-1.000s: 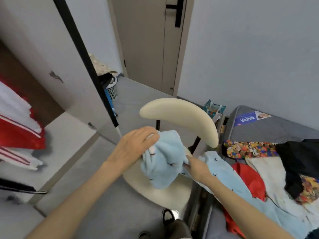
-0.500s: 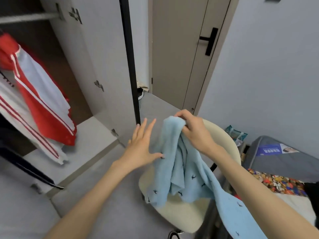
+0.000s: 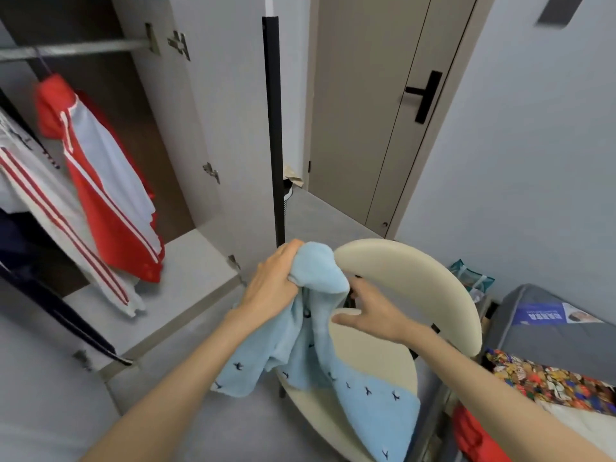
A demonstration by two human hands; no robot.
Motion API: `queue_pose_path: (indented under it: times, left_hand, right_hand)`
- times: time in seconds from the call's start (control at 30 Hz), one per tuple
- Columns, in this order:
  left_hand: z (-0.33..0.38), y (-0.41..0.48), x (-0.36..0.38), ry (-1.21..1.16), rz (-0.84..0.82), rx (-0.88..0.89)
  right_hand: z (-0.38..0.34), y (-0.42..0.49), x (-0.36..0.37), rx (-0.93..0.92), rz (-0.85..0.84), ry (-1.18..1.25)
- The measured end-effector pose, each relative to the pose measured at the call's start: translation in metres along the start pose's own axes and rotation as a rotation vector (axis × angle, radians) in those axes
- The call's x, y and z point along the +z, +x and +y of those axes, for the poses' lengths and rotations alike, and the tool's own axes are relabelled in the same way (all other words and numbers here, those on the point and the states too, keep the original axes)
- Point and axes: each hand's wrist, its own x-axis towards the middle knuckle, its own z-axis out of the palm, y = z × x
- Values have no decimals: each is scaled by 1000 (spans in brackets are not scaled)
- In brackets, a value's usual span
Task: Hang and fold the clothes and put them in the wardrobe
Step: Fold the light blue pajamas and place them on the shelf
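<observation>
A light blue garment (image 3: 316, 345) with small dark bird marks hangs bunched in front of me and trails down over the cream chair (image 3: 430, 295). My left hand (image 3: 273, 281) grips its top in a fist. My right hand (image 3: 370, 310) is just to the right and lower, with the thumb out and the fingertips at the cloth's edge, holding nothing that I can see. At the left the open wardrobe holds a rail (image 3: 76, 50), a red and white jacket (image 3: 103, 188) and a white garment with red stripes (image 3: 53, 215), both hanging.
The wardrobe door (image 3: 230, 128) stands open with its black edge (image 3: 274, 128) just beyond my left hand. A closed room door (image 3: 376, 111) is behind. At the right, a bed carries a patterned cloth (image 3: 550, 378), a red garment (image 3: 473, 431) and a grey case (image 3: 550, 331).
The blue garment passed from my right hand to my left: the left, open before, now grips its top, and the right has let go and dropped lower. The view tilted up toward the wardrobe.
</observation>
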Motion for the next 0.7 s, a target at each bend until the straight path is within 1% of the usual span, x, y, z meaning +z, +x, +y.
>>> queue_pose_path:
  times: [0.07, 0.13, 0.2, 0.3, 0.33, 0.4, 0.47, 0.5, 0.53, 0.6, 0.63, 0.67, 0.7]
  left_hand:
    - [2, 1, -5, -36, 44, -25]
    - [1, 4, -11, -5, 30, -42]
    - [-10, 11, -18, 56, -34, -79]
    - [-32, 17, -33, -43, -113, -213]
    - [-39, 16, -37, -92, -175, -223]
    - [-49, 16, -41, -122, -364, -212]
    - [-54, 18, -43, -147, -496, -264]
    - [-51, 20, -43, -217, -504, -289]
    - [-49, 24, -41, -311, -463, -313]
    - [-42, 36, -31, -438, -328, -376]
    - [-38, 42, -22, -453, -260, -402]
    - [-37, 46, -10, -425, -227, -432]
    - [-36, 49, 3, -401, -238, -467]
  right_hand:
    - [-1, 5, 20, 41, -53, 68]
    - [-5, 12, 29, 40, -57, 113]
    - [-7, 19, 22, 36, 3, 83]
    - [-8, 24, -5, 21, 182, 105]
    - [-11, 24, -14, 14, 235, 124]
    - [-19, 24, -30, -40, 328, 125]
    - [-31, 23, -41, -142, 401, 76]
    - [-36, 21, -46, -201, 421, 24]
    - [-41, 19, -49, -258, 425, -41]
    - [-47, 12, -50, -356, 409, -115]
    - [-49, 8, -51, -389, 405, -95]
    - [-49, 3, -52, -407, 402, -49]
    - [-49, -1, -54, -414, 397, 2]
